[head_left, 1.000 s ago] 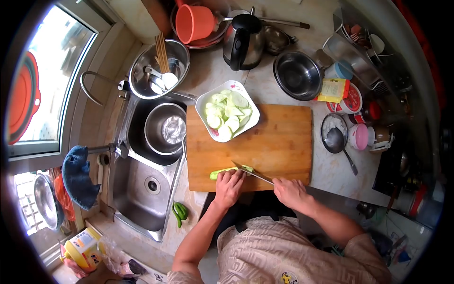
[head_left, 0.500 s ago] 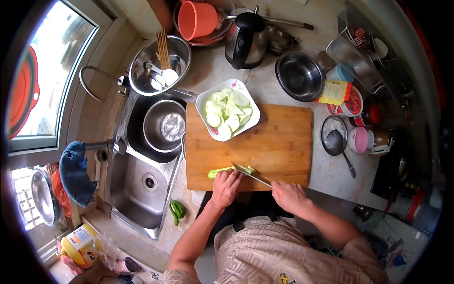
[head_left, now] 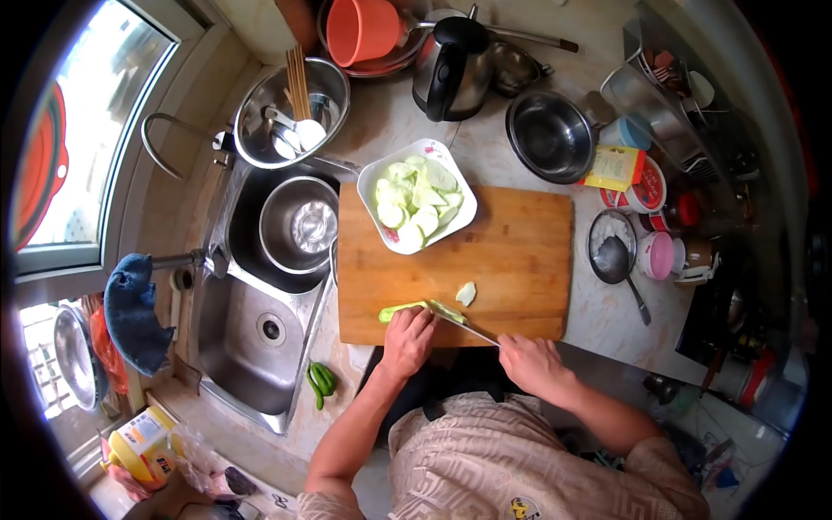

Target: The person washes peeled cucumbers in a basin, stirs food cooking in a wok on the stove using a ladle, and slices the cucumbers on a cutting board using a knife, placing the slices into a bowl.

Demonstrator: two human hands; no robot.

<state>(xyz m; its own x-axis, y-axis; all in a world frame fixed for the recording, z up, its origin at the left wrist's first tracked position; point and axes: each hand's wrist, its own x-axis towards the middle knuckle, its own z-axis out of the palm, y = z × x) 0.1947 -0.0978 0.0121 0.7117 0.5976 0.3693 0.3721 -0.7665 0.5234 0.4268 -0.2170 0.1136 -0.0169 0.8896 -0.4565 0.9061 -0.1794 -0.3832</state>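
Observation:
My left hand [head_left: 409, 338] is closed over a long, pale green cucumber-like vegetable [head_left: 397, 313], its fingers bent on top near the front edge of the wooden cutting board [head_left: 511, 260]. The handle of a kitchen knife [head_left: 466, 326] is in my right hand [head_left: 530, 360], mostly hidden by the fingers. Its blade slants left, its tip beside my left fingertips and against the vegetable. A cut slice [head_left: 466, 294] lies flat on the board just beyond the blade. On the board's far left corner stands a white bowl [head_left: 468, 208] of pale green slices [head_left: 420, 195].
Left of the board is a double sink [head_left: 247, 364] with a steel bowl [head_left: 276, 230] in it. Green peppers [head_left: 321, 381] lie on the counter by the sink. Behind stand a kettle [head_left: 451, 74] and a dark bowl [head_left: 520, 130]; a ladle-like pan [head_left: 607, 264] is at right.
One slice has come away from the blade and now lies farther back on the board. The knife stays at the vegetable, and both hands have hardly moved.

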